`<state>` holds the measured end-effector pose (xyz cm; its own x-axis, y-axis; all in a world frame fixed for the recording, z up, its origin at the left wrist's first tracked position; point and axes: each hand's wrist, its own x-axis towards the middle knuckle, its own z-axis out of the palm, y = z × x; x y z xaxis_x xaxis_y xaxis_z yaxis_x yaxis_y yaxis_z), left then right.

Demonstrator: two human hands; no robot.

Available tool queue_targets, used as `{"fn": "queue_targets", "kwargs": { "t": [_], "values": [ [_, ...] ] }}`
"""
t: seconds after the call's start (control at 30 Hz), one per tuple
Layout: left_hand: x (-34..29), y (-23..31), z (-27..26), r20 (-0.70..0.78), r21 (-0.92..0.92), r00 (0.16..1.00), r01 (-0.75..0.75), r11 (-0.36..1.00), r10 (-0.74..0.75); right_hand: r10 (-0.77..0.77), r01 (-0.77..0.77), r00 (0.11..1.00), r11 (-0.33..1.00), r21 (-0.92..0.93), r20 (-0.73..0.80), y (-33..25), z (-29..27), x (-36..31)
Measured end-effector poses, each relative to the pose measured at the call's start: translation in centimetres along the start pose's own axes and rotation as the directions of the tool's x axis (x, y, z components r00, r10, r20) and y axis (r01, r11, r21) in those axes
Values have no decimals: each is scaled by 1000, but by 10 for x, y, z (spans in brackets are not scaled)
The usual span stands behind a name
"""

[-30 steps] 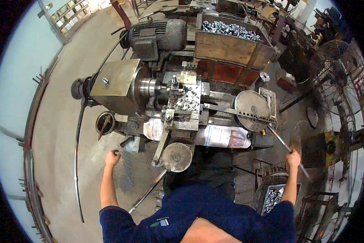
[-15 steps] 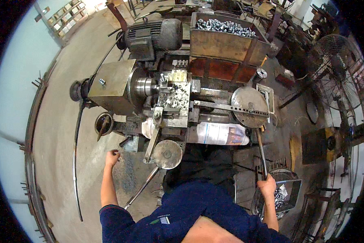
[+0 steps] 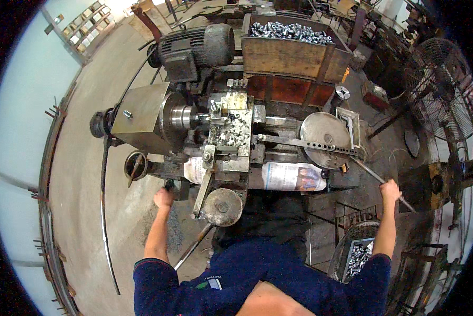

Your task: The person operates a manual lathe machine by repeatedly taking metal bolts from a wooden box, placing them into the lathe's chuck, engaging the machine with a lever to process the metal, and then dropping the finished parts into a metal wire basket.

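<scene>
In front of me stands a small lathe with a round chuck (image 3: 180,117) and a dark, chip-covered tool slide (image 3: 230,129). My right hand (image 3: 390,190) is wrapped round a long metal lever (image 3: 371,171), which runs from a round steel disc (image 3: 325,138) joined to a perforated bar (image 3: 305,142). At the machine's near left edge, my left hand (image 3: 163,198) is closed at a short black handle (image 3: 169,184); its fingertips are partly hidden. A second, smaller disc (image 3: 223,207) with its own lever (image 3: 194,247) lies nearer to me, held by neither hand.
Behind the lathe are a motor (image 3: 194,50) and a wooden bin (image 3: 284,55) heaped with metal parts. A crate (image 3: 358,258) of small metal pieces sits low at right. A caged fan (image 3: 439,89) stands at far right. Printed paper (image 3: 293,176) covers part of the bed.
My right hand has swung the long lever outward to the right and away from me. My left hand has moved right and forward to the black handle.
</scene>
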<state>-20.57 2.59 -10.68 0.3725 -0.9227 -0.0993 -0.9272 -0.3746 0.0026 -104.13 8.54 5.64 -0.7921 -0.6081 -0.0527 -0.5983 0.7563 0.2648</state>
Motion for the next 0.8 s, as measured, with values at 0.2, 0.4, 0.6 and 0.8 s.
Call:
{"fn": "queue_targets", "kwargs": {
  "t": [0.2,0.4,0.6,0.8],
  "values": [
    [5,-42,11,132,-120,989,-45,992,61,-37,41,993,998,37,-111,-30,-5,20],
    [-4,-20,-4,45,-100,994,-99,990,104,-163,233,897,965,125,-411,-26,23,-38],
    [-30,-53,-44,445,-536,870,68,841,212,-425,412,898,725,551,-112,-71,-90,-100],
    [-10,-117,-203,-327,-450,943,-217,866,66,-791,858,329,23,513,-515,-238,-225,-202]
  ]
}}
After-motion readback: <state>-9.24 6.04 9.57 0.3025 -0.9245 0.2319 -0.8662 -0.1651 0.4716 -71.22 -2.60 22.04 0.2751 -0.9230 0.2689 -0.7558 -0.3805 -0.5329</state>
